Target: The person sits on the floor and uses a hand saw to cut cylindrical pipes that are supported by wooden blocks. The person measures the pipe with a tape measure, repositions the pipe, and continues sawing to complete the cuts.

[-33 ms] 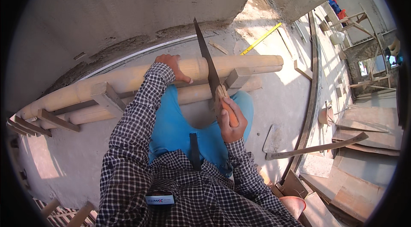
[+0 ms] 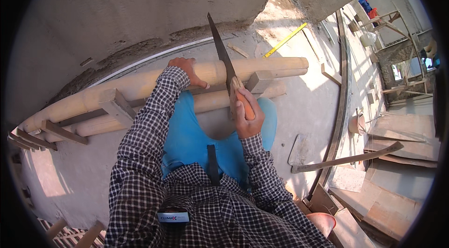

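A bamboo ladder lies across in front of me. Its far pole [image 2: 269,65] is pale and jointed, and its near pole [image 2: 210,101] runs beside my knees. Flat wooden rungs [image 2: 117,107] join the two. My left hand [image 2: 188,71] is closed over the far pole, with the thumb on the near side. My right hand [image 2: 250,115] is wrapped round the orange-brown wooden handle of a handsaw [image 2: 219,44]. The dark blade lies across the far pole just right of my left hand, its tip pointing away from me. Whether the teeth have cut in, I cannot tell.
A grey wall [image 2: 140,9] rises beyond the ladder. On the floor lie a yellow spirit level or ruler [image 2: 285,40] and a long-handled hoe [image 2: 346,158]. Boards [image 2: 388,201] and a bucket [image 2: 322,222] are at the right, past a long dark beam [image 2: 343,89].
My right hand and the saw have moved a little forward and to the left, so the blade reaches farther past the pole. My left hand stays on the pole.
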Available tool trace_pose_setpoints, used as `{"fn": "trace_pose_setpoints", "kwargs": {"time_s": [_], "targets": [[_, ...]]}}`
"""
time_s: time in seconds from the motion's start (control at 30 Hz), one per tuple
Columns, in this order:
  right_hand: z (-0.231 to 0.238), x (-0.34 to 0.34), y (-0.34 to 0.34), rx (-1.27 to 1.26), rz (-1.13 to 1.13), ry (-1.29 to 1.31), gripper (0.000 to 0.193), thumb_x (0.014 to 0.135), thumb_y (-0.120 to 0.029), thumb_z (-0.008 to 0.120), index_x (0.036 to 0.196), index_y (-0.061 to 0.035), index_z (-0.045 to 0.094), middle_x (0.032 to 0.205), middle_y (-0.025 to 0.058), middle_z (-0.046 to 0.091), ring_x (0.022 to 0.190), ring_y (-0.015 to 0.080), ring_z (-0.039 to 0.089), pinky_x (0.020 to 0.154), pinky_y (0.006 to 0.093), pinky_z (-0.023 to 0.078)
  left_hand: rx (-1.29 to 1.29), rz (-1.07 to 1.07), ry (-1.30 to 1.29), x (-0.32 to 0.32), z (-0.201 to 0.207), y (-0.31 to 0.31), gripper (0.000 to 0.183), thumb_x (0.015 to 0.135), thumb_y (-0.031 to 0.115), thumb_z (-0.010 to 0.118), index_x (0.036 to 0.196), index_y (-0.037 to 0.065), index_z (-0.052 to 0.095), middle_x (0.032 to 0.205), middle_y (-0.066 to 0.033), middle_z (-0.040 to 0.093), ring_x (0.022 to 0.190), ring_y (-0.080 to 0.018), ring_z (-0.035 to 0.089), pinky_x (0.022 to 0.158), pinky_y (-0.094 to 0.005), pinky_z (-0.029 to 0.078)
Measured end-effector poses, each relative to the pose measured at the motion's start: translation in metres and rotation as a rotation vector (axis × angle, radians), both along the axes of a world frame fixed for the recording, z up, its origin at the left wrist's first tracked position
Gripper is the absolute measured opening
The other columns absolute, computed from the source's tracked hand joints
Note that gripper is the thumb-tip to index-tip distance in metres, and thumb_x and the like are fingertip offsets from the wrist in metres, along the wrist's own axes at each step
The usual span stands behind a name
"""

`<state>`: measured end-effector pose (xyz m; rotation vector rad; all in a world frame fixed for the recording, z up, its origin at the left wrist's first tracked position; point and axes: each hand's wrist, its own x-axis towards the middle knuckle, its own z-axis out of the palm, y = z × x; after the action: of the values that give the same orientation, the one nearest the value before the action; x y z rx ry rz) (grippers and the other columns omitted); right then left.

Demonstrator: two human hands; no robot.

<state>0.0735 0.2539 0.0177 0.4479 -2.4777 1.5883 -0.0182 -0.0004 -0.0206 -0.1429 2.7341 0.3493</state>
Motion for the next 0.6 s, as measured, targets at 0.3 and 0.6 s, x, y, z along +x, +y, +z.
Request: {"fn": "trace_pose_setpoints", "kwargs": {"time_s": [0.3,0.6], "targets": [[0.001,0.055,0.067,0.053,0.144,-0.004,0.039,0.098,-0.015,0.058,0.132,0.0058,0.055,0.123,0.0165,0.066,0.114,0.0258,0.064,0.096,0.0317,0.05,0.03,-0.032,-0.036,0.009,0.005,-0.004,0.12,0.049,0.08,0.075,0.136,-0.001,0.056,0.115,-0.022,0.069,0.109,-0.0333,0.066,0.098,-0.0421,0.052],[0.015,0.024,0.015,0.016,0.006,-0.117,0.038,0.098,-0.022,0.062,0.125,0.0038,0.062,0.117,0.0198,0.069,0.107,0.0251,0.066,0.09,0.0337,0.052,0.012,-0.046,-0.075,0.012,0.008,-0.008,0.122,0.051,0.083,0.073,0.138,-0.001,0.055,0.121,-0.0226,0.067,0.113,-0.0343,0.064,0.1,-0.0431,0.05]]}}
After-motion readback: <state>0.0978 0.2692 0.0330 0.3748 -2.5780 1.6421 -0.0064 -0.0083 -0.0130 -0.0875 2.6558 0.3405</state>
